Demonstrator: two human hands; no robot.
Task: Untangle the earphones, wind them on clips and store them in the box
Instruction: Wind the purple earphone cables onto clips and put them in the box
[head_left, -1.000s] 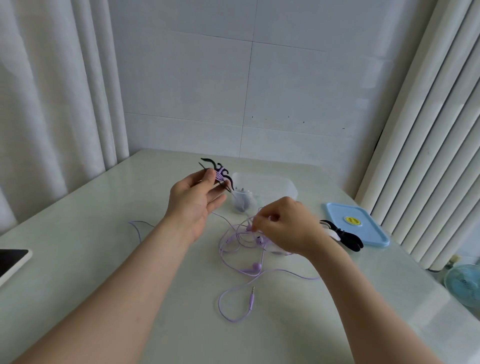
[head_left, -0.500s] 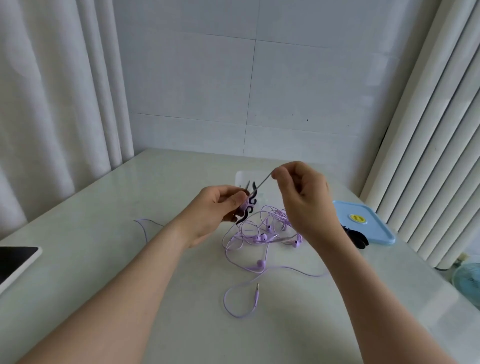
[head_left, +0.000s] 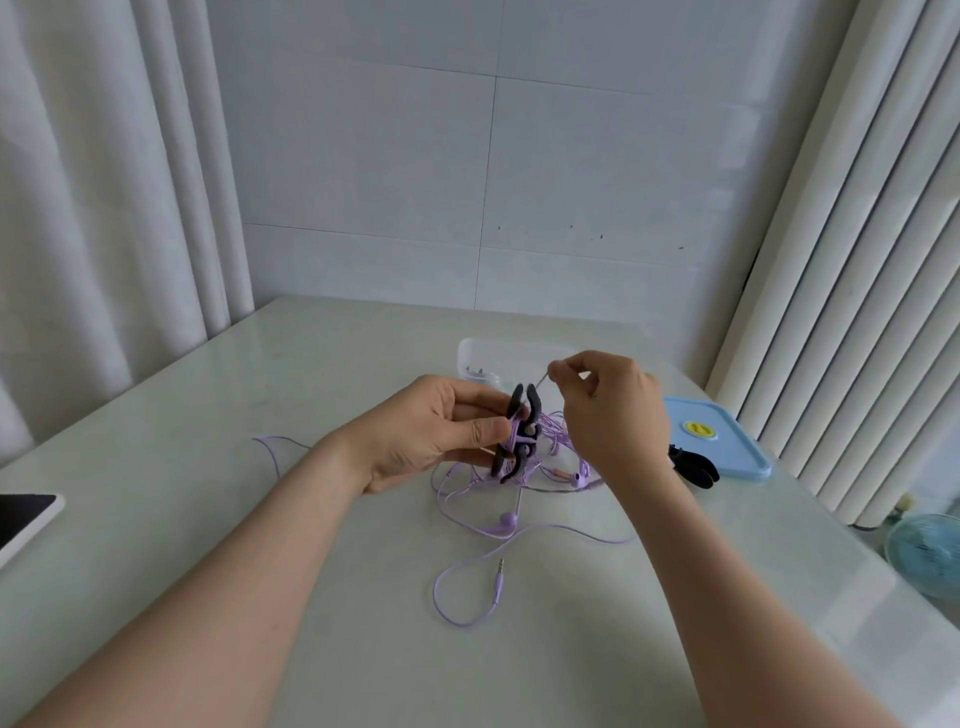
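Note:
My left hand holds a black clip upright between thumb and fingers, with purple cord wound round its middle. My right hand pinches a stretch of that purple earphone cord just right of the clip's top. A tangle of purple earphones lies on the table below both hands, its plug toward me. The clear plastic box stands behind the hands, partly hidden, with something wound inside.
A blue lid lies at the right, with another black clip at its near edge. A tablet sits at the left table edge. A small fan stands off the table at right. Curtains hang on both sides.
My right hand rose from the tangle pinching the cord and has drawn it to the clip. My left hand lowered the clip and turned it upright.

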